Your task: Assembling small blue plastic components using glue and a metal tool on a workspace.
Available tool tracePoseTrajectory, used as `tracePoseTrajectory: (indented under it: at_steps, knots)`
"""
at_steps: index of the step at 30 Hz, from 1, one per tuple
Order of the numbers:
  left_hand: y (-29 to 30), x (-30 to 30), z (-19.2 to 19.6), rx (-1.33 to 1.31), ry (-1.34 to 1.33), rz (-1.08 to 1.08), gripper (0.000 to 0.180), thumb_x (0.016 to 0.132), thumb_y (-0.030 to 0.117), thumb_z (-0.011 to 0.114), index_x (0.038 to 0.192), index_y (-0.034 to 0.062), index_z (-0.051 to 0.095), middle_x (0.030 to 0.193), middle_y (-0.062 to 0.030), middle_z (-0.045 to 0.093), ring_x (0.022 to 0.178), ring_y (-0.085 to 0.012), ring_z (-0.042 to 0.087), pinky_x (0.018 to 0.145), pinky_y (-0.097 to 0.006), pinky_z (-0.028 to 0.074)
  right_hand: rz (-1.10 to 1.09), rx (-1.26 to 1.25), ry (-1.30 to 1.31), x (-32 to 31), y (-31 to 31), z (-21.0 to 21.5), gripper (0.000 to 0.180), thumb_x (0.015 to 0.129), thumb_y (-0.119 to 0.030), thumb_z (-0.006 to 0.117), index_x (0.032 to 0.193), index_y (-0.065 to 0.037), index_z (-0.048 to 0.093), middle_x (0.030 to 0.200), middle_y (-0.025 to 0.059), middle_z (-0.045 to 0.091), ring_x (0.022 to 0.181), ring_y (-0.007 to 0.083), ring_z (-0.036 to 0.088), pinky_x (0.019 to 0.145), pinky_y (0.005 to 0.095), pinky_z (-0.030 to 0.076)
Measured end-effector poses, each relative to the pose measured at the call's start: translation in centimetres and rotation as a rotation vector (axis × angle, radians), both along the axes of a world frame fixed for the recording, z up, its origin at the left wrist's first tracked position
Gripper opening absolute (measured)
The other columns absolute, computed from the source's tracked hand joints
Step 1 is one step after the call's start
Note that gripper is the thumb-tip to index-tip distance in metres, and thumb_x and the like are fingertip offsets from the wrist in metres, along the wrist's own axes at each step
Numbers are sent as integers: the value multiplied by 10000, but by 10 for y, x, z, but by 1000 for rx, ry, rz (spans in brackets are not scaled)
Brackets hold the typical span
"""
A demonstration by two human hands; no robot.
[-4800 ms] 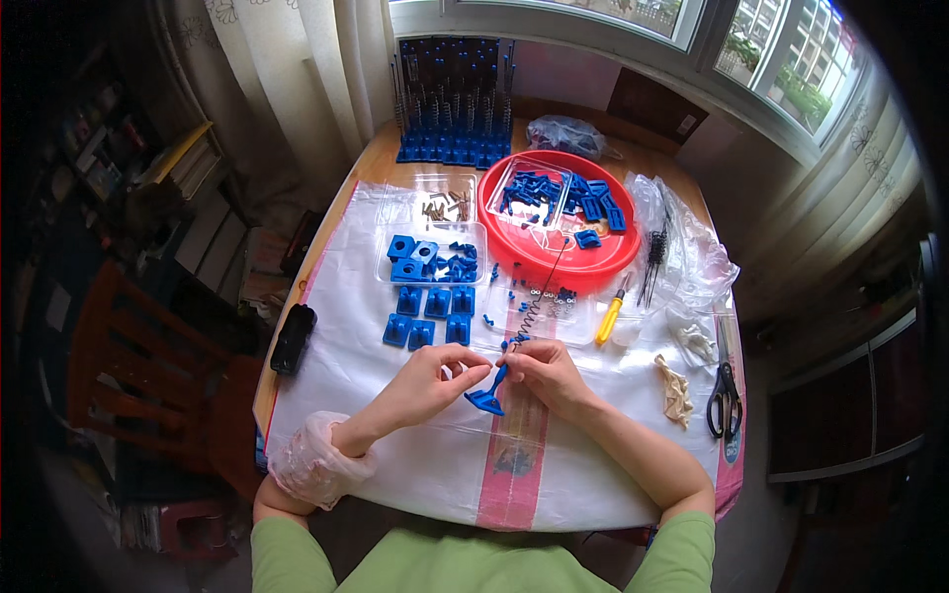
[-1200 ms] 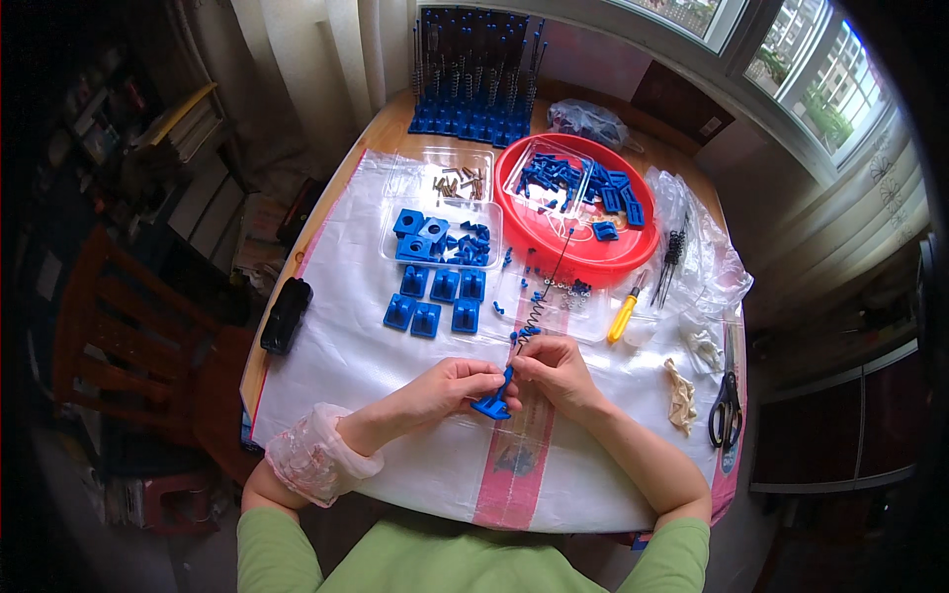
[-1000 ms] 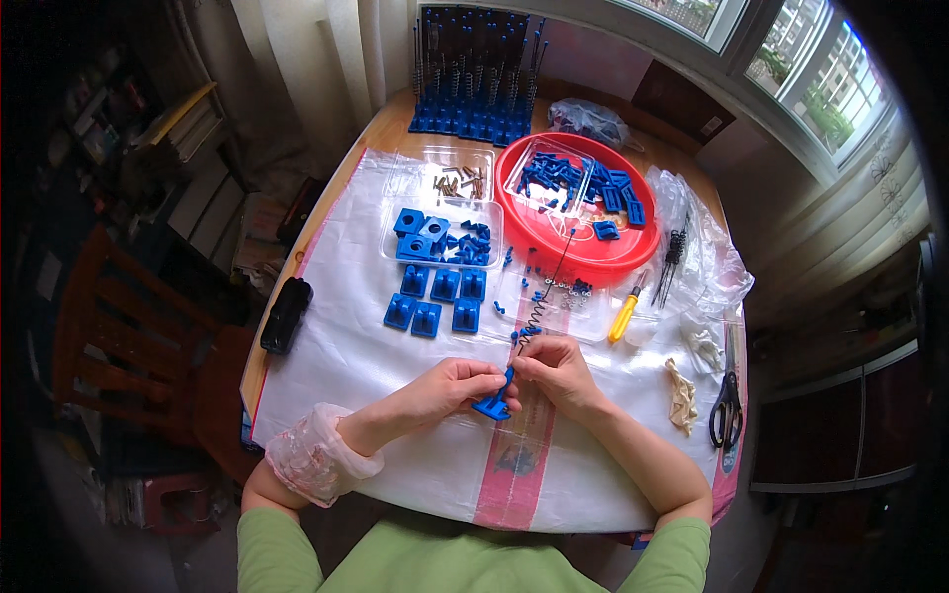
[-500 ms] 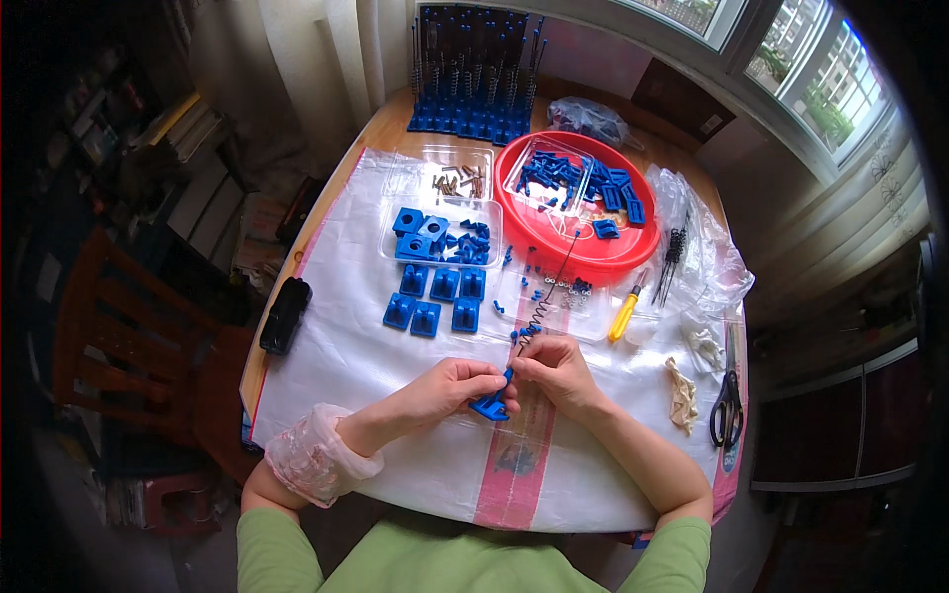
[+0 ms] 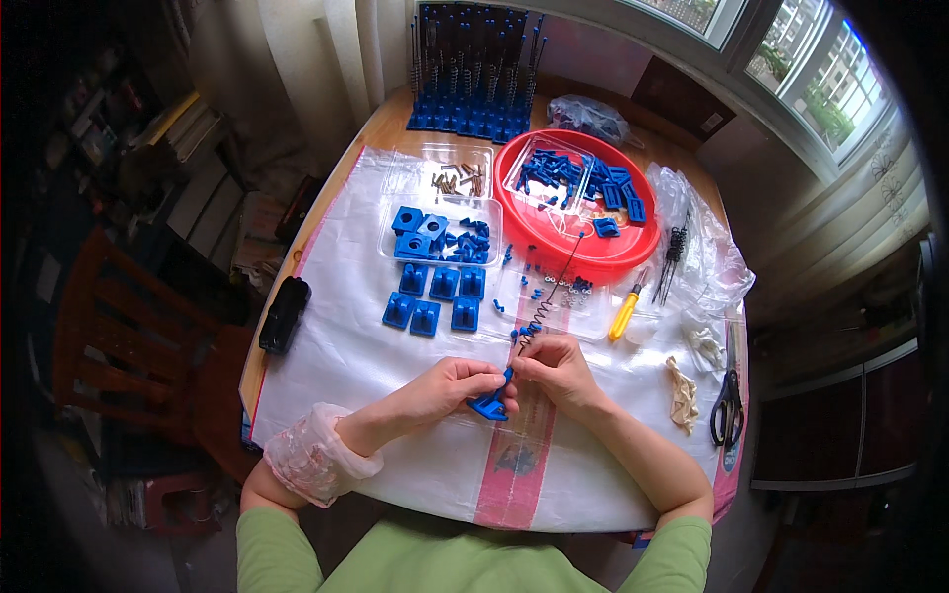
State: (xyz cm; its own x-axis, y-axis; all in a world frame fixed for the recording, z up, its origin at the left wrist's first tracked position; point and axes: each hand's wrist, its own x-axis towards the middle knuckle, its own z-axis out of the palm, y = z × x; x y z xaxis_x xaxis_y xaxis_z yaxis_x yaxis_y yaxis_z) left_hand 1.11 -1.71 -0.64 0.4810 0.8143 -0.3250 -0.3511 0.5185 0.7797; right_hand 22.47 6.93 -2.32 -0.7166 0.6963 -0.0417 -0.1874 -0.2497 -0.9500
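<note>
Low in the middle of the table, my left hand [image 5: 445,387] is closed round a blue plastic base [image 5: 488,406], tilted between thumb and fingers. My right hand [image 5: 559,374] pinches the lower end of a dark coiled wire [image 5: 541,314], right against the top of that base. The wire slants up and away to the right, turning from coils into a straight rod with a small blue tip. The exact joint between wire and base is hidden by my fingertips. Beyond my left hand stand several square blue bases [image 5: 425,317] with raised middles.
A clear tray [image 5: 388,259] holds blue parts; another behind it has brass-coloured pins [image 5: 460,180]. At the right are a red basin [image 5: 647,249], a yellow-handled screwdriver [image 5: 623,318], loose coiled wires [image 5: 672,259] and black scissors [image 5: 728,410]. A black case [image 5: 286,314] lies left; finished-looking rods [image 5: 472,109] stand behind.
Both hands keep nearly the same place and hold. The wire's far tip has swung very slightly to the right.
</note>
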Motion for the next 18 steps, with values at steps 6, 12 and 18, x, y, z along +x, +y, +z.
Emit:
tracePoseTrajectory:
  at_steps: [6,12,18]
  knots:
    - [0,0,-1,26,-2,-8,269,1064,240,561,1137,13,683,1040,-67,739,969,-121,702,909,-275,553,22,-5,-18,1,0,3,113,950,-94,722,937,18,716,852,67,722,792,123,689,723,272,550]
    - [0,1,-2,51,23,-1,255,1063,224,560,1116,9,686,1029,-68,737,950,-118,701,896,-272,553,18,-22,-5,0,-1,7,106,947,-88,725,937,17,719,849,64,721,790,123,687,725,273,551]
    - [0,0,-4,49,29,-4,224,1058,169,546,1122,-7,669,1034,-64,719,978,-130,696,926,-288,547,27,-22,-24,1,0,5,105,941,-82,729,925,21,718,855,67,720,786,129,693,720,285,559]
